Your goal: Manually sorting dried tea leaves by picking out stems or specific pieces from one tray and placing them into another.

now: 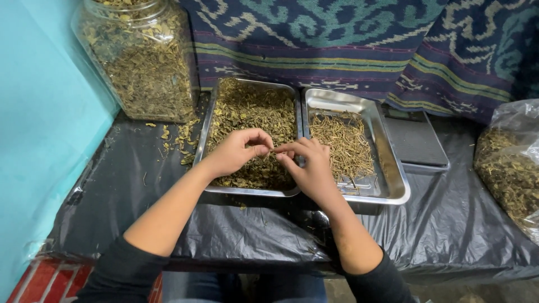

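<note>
Two steel trays sit side by side on black plastic sheeting. The left tray (209,119) is full of dried green leaves (254,110). The right tray (393,179) holds a thin layer of pale dried stems (343,141). My left hand (234,151) and my right hand (310,167) meet over the near part of the left tray, close to the divide between the trays. Their fingertips pinch together on a small piece of dried plant; the piece itself is too small to make out.
A large clear jar (143,59) of dried leaves stands at the back left, with loose leaves spilled beside it. A flat grey scale (414,140) lies right of the trays. A plastic bag (511,168) of dried leaves sits far right. Patterned cloth hangs behind; a turquoise wall is at left.
</note>
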